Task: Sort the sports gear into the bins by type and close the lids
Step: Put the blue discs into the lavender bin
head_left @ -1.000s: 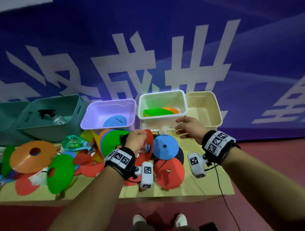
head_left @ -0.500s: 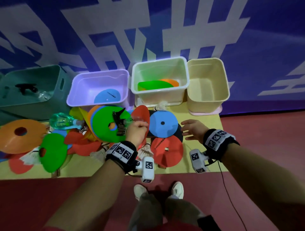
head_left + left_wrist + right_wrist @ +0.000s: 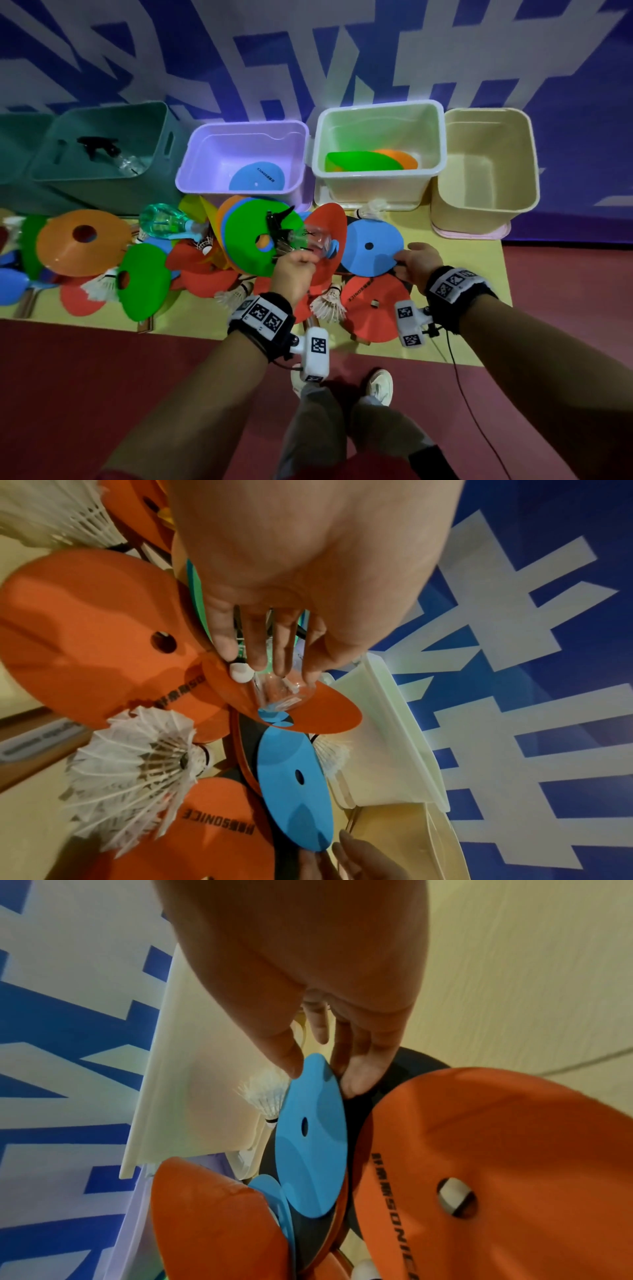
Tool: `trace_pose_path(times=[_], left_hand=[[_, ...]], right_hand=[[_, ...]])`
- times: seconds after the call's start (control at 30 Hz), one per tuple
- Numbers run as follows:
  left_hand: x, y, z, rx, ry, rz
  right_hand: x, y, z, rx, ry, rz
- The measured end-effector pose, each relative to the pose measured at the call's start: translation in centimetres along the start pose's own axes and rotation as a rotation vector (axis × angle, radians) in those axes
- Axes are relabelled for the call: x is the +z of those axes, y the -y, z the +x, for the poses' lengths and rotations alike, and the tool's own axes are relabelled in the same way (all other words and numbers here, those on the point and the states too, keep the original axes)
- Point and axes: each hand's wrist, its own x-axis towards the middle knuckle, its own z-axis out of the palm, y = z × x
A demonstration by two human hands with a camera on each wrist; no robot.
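Note:
My left hand (image 3: 296,265) grips a clear spray bottle (image 3: 310,236) with a black trigger head, held just above a heap of flat discs and cones; its fingers curl round the bottle (image 3: 281,693) in the left wrist view. My right hand (image 3: 416,258) pinches the right edge of a blue disc (image 3: 371,246), thumb on top and fingers beneath the blue disc (image 3: 311,1150). Behind stand a teal bin (image 3: 48,164) with a spray bottle inside, a purple bin (image 3: 205,150) with a blue disc, a white bin (image 3: 376,186) with green and orange discs, and a beige bin (image 3: 486,164).
Red discs (image 3: 373,308), an orange cone (image 3: 58,246), a green cone (image 3: 147,287), a green-tinted bottle (image 3: 164,222) and shuttlecocks (image 3: 329,306) cover the yellow table (image 3: 462,267). A pink lid (image 3: 469,234) lies under the beige bin. The table's front edge is near my feet.
My right hand came back from the white bin's front and took the blue disc's edge. The left hand raised the spray bottle slightly off the pile. The head view tilted down.

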Motion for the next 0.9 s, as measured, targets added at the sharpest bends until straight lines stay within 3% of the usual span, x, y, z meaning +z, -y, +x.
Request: trace_pose_path(times=[0.13,0.23,0.37,0.43,0.53,0.73,0.9], left_hand=[[-0.4,0.0,-0.4,0.011,0.009,0.027],[-0.6,0.1,-0.3,0.012,0.009,0.042],[0.3,0.2,-0.3,0.015,-0.001,0.053],[1.0,0.2,-0.3,0.027,0.013,0.049],[1.9,0.1,-0.6,0.042,0.032,0.051],[2.0,0.4,-1.4,0.039,0.051,0.039],[1.0,0.6,-1.8,0.011,0.044,0.023]], right_hand=[[1.0,0.8,-0.6,0.032,-0.028,0.019],[1.0,0.8,-1.0,0.028,-0.04,-0.103],[-0.8,-0.8,-1.4,0.04,0.087,-0.344],[-1.8,-1.8,-1.6,0.058,0.072,-0.414],[-2.7,-2.9,-2.2,0.077,-0.011,-0.45],[-3.1,-4.3,-2.4,0.117,0.013,-0.488],[-2.6,-4.4,-2.7,0.067,-0.016,-0.47]])
